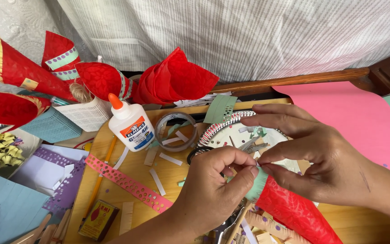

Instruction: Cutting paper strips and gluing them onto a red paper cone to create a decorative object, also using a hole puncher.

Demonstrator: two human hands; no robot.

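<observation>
My left hand (215,183) and my right hand (314,153) meet over a wooden board (136,174). Together they pinch a fringed mint-green paper strip (256,183) wrapped round the mouth of a red textured paper cone (294,214). The cone points down to the lower right. Thumb and forefinger of each hand press on the strip's upper edge. Just behind the hands lies a silver-rimmed paper plate (224,131) with small paper scraps.
A white glue bottle with an orange cap (131,124), a tape roll (175,131), a pink punched strip (129,183), a pencil (100,178) and a matchbox (98,219) lie on the board. Finished red cones (104,79) stand behind. Pink paper (353,117) lies to the right.
</observation>
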